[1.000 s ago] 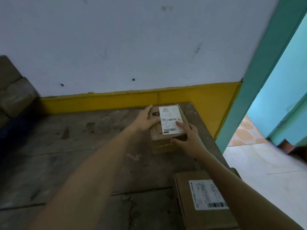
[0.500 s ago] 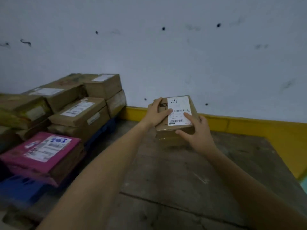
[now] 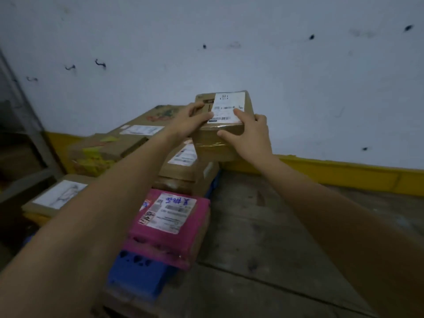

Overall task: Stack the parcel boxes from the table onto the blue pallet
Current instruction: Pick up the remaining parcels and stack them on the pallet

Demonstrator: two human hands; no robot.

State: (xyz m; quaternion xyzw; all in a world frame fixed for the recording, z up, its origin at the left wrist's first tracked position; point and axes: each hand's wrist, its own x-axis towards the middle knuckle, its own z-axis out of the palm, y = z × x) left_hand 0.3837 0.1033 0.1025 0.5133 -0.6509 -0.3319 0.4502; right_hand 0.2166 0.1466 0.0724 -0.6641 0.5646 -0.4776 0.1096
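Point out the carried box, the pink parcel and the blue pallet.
carried box (image 3: 215, 148), head view, taped front face.
pink parcel (image 3: 169, 212), head view, top label.
blue pallet (image 3: 137, 276), head view, near corner.

A small brown cardboard parcel (image 3: 206, 145) bearing a white shipping label is held in the air above brown parcels (image 3: 183, 171) and a pink parcel (image 3: 169, 228) stacked on the blue pallet (image 3: 137, 276) beside the worn table (image 3: 263, 226).

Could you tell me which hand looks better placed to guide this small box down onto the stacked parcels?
Left, probably. The left hand holds the small labelled box on its side nearest the stacked parcels on the blue pallet; the right hand grips the side over the table.
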